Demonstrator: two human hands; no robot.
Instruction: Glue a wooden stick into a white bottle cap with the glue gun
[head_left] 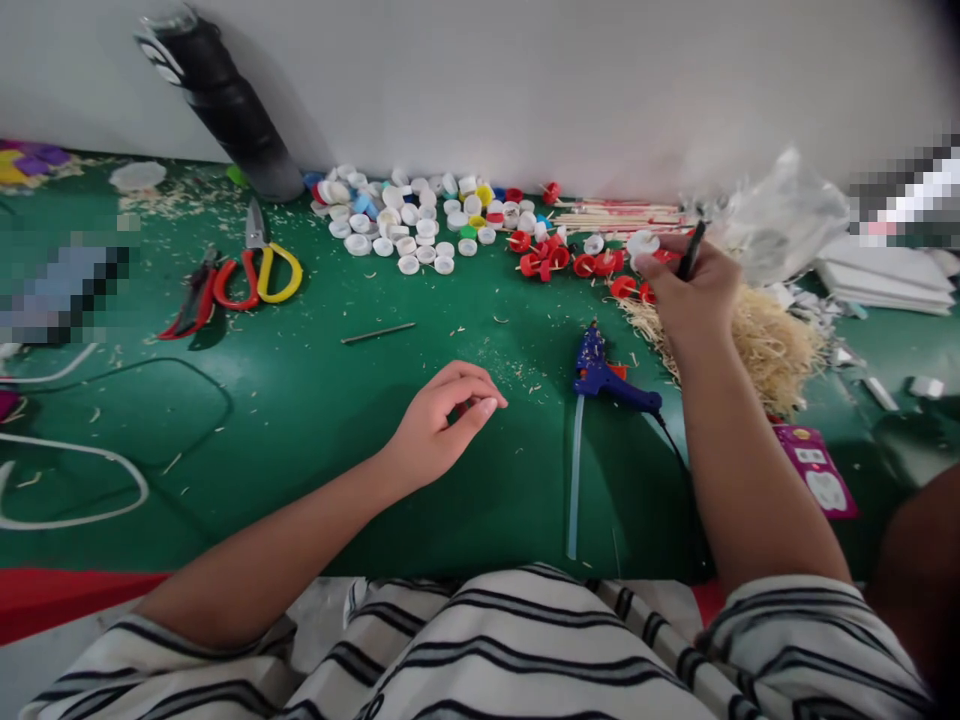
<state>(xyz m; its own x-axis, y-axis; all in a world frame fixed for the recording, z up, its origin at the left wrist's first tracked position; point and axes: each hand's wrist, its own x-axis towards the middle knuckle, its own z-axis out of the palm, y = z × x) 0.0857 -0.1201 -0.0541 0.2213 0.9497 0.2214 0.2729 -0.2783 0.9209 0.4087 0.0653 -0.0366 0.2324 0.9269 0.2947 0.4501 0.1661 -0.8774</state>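
My left hand (444, 420) rests on the green table (315, 400) near the middle, fingers curled in a loose pinch; a small red bit shows inside, too small to name. My right hand (694, 290) is stretched to the far right, closed round a thin black tool (691, 250) that points up, with a white bottle cap (643, 243) at its fingertips. Just beyond it lie red caps on sticks (559, 260). A blue glue gun (604, 375) with a clear glue stick (574, 480) lies between my arms.
A heap of white and coloured bottle caps (412, 220) sits at the back. Yellow scissors (266, 265) and red pliers (196, 300) lie left. Wooden sticks (622, 215), straw-like shavings (765, 345), a black cylinder (225, 100), a clear bag (780, 215), white cables (75, 500).
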